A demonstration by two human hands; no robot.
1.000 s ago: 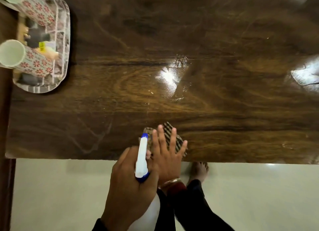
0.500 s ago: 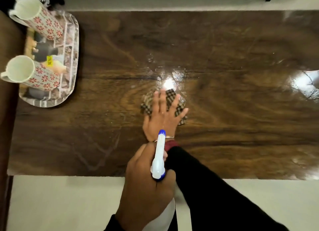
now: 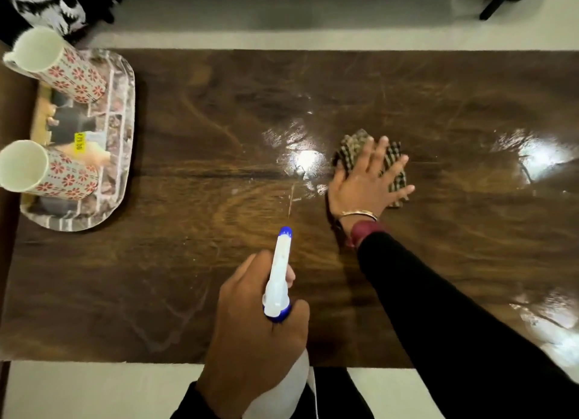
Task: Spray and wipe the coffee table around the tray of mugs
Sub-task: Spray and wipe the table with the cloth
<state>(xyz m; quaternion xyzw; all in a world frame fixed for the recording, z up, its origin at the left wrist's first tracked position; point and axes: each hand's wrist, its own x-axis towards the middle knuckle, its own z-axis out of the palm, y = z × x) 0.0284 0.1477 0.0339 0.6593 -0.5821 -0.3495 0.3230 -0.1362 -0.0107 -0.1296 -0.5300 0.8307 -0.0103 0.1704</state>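
The dark wooden coffee table (image 3: 194,281) fills the view, with wet shiny patches near its middle. My right hand (image 3: 365,183) presses flat, fingers spread, on a checked cloth (image 3: 354,146) right of the bright wet spot. My left hand (image 3: 253,334) grips a white spray bottle (image 3: 279,281) with a blue nozzle tip, held over the table's near edge and pointing away from me. At the far left a patterned tray (image 3: 116,155) carries two white mugs with red flowers: one at the back (image 3: 59,67) and one at the front (image 3: 40,171).
Pale floor (image 3: 94,390) lies below the table's near edge and a strip of it runs beyond the far edge. Dark furniture legs (image 3: 498,5) stand at the top right. A black and white object (image 3: 47,14) sits behind the tray at the top left.
My right hand has slid the cloth from the near edge up to the middle, then rightward past the wet glare. My left hand kept its grip on the spray bottle.
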